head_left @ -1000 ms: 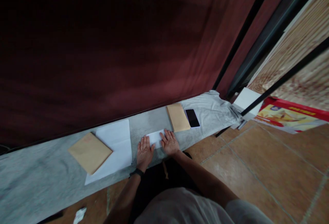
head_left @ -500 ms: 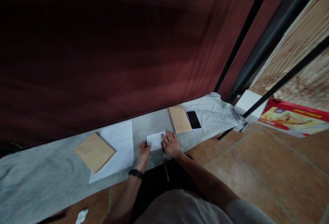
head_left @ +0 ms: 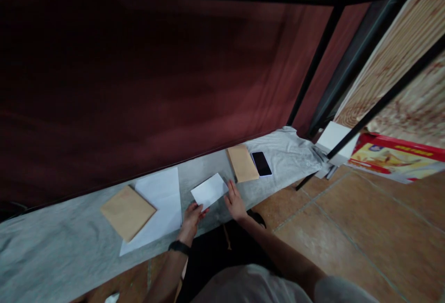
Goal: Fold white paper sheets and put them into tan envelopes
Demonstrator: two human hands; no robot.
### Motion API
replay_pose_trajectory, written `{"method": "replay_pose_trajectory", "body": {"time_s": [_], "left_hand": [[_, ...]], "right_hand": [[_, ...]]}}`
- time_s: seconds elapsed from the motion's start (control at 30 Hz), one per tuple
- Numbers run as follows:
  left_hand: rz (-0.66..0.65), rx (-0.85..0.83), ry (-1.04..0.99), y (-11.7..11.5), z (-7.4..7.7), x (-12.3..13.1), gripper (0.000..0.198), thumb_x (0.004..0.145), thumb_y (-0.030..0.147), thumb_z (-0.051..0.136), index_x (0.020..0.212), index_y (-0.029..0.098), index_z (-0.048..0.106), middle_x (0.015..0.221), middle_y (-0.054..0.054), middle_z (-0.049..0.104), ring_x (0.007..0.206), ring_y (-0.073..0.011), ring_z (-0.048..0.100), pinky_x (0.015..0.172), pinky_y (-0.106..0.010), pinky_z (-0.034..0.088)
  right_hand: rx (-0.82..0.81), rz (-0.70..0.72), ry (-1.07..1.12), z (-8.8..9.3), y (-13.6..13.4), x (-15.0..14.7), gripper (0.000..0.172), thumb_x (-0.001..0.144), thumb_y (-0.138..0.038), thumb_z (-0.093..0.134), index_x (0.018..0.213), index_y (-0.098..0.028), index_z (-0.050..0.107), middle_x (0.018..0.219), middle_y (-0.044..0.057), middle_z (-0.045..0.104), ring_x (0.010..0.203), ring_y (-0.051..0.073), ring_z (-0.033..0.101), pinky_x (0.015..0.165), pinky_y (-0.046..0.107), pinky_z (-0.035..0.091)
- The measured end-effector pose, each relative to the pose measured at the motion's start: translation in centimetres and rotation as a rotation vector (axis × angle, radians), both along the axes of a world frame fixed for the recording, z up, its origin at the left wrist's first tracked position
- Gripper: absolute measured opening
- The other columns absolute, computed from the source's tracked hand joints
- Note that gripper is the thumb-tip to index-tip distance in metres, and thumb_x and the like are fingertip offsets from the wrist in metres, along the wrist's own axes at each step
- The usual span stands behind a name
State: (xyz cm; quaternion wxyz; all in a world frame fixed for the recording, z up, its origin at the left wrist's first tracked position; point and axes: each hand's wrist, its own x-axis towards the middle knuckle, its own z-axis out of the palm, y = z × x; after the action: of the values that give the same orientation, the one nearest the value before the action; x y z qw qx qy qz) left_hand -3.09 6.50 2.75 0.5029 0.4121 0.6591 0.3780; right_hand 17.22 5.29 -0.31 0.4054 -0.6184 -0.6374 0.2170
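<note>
Paper [head_left: 208,190], white, flat and rectangular, is between the hands over the grey cloth-covered bench [head_left: 52,238], its near-left corner clamped by thumb and fingers of the left hand [head_left: 192,218]. The right hand [head_left: 236,204] has straightened fingers at its right end, though whether they touch it I cannot tell. Pinched at one corner, it could pivot or slip, and a rightward sweep might shove the flat brown-paper rectangle [head_left: 243,163] into the black-screened phone [head_left: 261,164].
</note>
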Motion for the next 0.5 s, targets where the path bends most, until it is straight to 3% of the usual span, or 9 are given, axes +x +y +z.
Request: {"method": "replay_pose_trajectory", "body": {"time_s": [0.07,0.13,0.23,0.37,0.5], "left_hand": [[0.001,-0.035,-0.060,-0.6,0.3,0.2,0.015,0.084,0.028,0.069,0.091,0.015,0.065,0.087,-0.011,0.075,0.076,-0.0214,0.075,0.063,-0.030,0.060],[0.006,-0.059,-0.142,-1.2,0.4,0.8,0.017,0.083,0.027,0.069,0.096,0.016,0.066,0.093,-0.011,0.076,0.082,-0.0227,0.075,0.069,-0.033,0.061],[0.019,-0.104,-0.281,-1.8,0.6,2.1,0.028,0.080,0.023,0.070,0.106,0.017,0.065,0.100,-0.010,0.075,0.089,-0.0231,0.074,0.074,-0.034,0.060],[-0.014,-0.134,-0.338,-2.4,0.8,3.3,0.040,0.073,0.024,0.075,0.110,0.017,0.063,0.101,-0.009,0.074,0.083,-0.0208,0.072,0.068,-0.030,0.057],[-0.047,-0.112,-0.312,-2.4,1.2,2.5,0.051,0.063,0.032,0.080,0.108,0.017,0.062,0.090,-0.004,0.073,0.068,-0.0156,0.068,0.058,-0.025,0.050]], "right_hand": [[-0.056,-0.050,0.197,-0.3,-0.9,-0.4,0.060,0.101,-0.041,0.036,0.152,-0.012,0.034,0.155,0.019,0.037,0.145,0.030,0.034,0.112,0.049,0.039],[-0.117,-0.064,0.384,-0.3,-1.2,-0.9,0.060,0.098,-0.046,0.042,0.146,-0.010,0.043,0.146,0.022,0.049,0.134,0.034,0.049,0.104,0.051,0.047],[-0.208,-0.038,0.595,0.2,-0.7,-1.8,0.052,0.094,-0.050,0.053,0.133,-0.015,0.056,0.117,0.017,0.070,0.105,0.030,0.068,0.087,0.045,0.057],[-0.334,-0.046,0.877,1.3,0.4,-2.2,0.038,0.082,-0.052,0.068,0.103,-0.020,0.066,0.087,0.007,0.073,0.080,0.024,0.070,0.072,0.038,0.059],[-0.424,-0.113,1.129,1.9,0.7,-1.3,0.035,0.070,-0.049,0.077,0.083,-0.020,0.061,0.074,0.002,0.068,0.066,0.019,0.067,0.064,0.035,0.059]]}}
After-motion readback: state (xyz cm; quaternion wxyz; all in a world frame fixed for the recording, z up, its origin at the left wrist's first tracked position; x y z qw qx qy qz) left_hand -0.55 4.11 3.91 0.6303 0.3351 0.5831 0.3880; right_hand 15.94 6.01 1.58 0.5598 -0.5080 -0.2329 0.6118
